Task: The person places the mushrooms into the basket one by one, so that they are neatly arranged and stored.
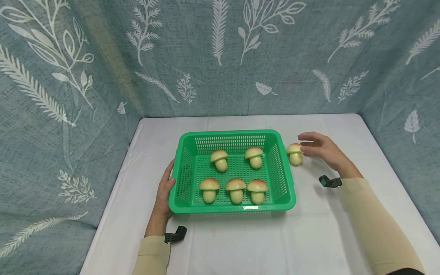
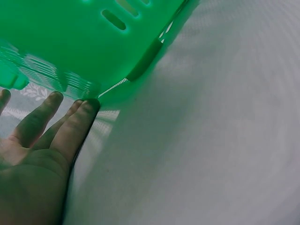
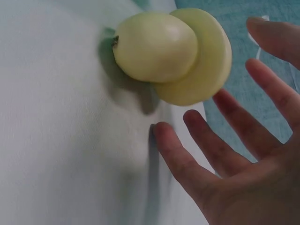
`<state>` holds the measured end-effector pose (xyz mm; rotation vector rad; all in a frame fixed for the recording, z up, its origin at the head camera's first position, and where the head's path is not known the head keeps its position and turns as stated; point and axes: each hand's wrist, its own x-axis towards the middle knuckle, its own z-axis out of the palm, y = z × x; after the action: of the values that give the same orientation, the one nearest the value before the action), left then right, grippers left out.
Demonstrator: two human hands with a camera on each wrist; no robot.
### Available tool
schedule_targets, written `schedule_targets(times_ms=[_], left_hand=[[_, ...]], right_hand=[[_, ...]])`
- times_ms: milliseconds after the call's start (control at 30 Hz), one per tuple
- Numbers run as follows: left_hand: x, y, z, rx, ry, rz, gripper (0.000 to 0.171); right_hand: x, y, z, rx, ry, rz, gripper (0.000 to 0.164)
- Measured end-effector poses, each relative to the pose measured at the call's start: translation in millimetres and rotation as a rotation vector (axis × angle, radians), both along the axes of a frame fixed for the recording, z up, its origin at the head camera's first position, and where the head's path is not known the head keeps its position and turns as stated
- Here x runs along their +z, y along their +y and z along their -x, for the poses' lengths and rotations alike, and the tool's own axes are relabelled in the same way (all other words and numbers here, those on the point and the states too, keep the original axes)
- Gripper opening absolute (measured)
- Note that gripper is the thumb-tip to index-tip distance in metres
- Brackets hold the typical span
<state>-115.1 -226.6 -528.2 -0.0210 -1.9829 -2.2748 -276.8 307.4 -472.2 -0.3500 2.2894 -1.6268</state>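
A green plastic basket sits on the white table, with several toy mushrooms inside: two behind, such as this mushroom, and three in front, such as this one. My left hand rests against the basket's left side; in the left wrist view its fingers lie nearly straight along the outer wall. Just right of the basket, outside it, lies another mushroom with a pale cap and stem. Around its right side my right hand spreads its fingers; the right wrist view shows no grip on this mushroom.
A white cloth covers the table. Blue-grey leaf-patterned curtains stand behind the table and at both sides. Each wrist wears a small black camera, such as the right one.
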Motion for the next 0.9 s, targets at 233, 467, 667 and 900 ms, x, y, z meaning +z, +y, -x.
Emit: schedule_targets(times_ms=[233, 467, 667, 900], left_hand=[[1.1, 0, 0.3, -0.009, 0.007, -0.005, 0.071], [0.9, 0, 0.1, -0.008, -0.006, -0.009, 0.072], [1.6, 0, 0.4, -0.012, -0.009, -0.012, 0.071], [1.7, 0, 0.9, -0.009, -0.021, -0.011, 0.072]], right_hand=[[1.3, -7, -1.4, 0.012, -0.009, -0.09, 0.059], [3.4, -15, -4.3, 0.011, -0.049, -0.132, 0.059], [2.4, -16, -4.7, 0.002, -0.062, -0.14, 0.054], [0.4, -16, -5.1, -0.001, -0.062, -0.146, 0.051]])
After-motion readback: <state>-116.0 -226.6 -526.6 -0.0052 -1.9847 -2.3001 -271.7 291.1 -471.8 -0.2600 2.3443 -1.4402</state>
